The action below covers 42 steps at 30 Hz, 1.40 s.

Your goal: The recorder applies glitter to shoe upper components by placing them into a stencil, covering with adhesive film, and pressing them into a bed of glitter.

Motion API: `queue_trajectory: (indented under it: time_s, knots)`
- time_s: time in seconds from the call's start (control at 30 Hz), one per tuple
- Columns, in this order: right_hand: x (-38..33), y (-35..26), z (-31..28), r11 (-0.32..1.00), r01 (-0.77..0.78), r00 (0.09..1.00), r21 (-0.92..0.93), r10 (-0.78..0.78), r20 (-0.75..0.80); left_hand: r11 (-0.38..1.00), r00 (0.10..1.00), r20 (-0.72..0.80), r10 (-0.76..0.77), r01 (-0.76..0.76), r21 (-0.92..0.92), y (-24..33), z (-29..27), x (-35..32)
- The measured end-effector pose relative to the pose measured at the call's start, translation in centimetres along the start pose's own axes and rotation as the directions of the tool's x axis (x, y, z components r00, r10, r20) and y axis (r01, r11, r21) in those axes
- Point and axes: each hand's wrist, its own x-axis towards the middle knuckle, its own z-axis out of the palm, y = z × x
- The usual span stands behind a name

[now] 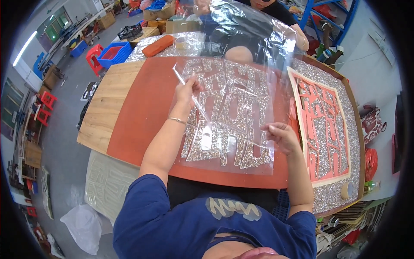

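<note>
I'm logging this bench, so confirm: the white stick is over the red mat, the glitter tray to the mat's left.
Wrong side: in the head view, the glitter tray lies to the right of the red mat. The white stick is indeed over the mat.

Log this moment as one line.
left hand: holding white stick | right hand: by glittery pieces | glittery pieces: over red mat | co-worker: holding clear film
</note>
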Motion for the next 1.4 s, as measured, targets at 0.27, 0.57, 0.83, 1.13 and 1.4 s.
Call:
queue_trajectory:
  time_s: [0.27, 0.57, 0.83, 1.13, 1.4]
  knots:
    - [-4.9, 6.9, 2.3, 0.945, -0.253, 0.967, 0.206, 0.256, 0.015, 0.928, 0.976, -0.107, 0.188, -0.141, 0.344, -1.9, -9.9, -6.2]
    - [-9.4, 11.7, 1.5, 0.958, -0.232, 0.962, 0.170, 0.252, -0.106, 0.872, 0.983, -0.146, -0.113, 0.169, 0.460, 0.9, -13.7, -13.9]
    - [-14.4, 11.4, 0.1, 0.973, -0.181, 0.978, 0.146, 0.193, -0.076, 0.809, 0.941, -0.131, -0.313, 0.336, 0.483, 1.5, -14.6, -19.4]
    - [-18.4, 10.7, -0.7, 0.975, -0.094, 0.987, 0.200, 0.118, -0.113, 0.890, 0.933, 0.012, -0.359, 0.338, 0.305, -0.2, -14.6, -23.0]
    - [-15.4, 9.6, 2.1, 0.973, 0.007, 0.993, 0.231, 0.021, -0.116, 0.989, 0.989, 0.025, -0.146, 0.146, 0.004, 4.4, -11.4, -14.8]
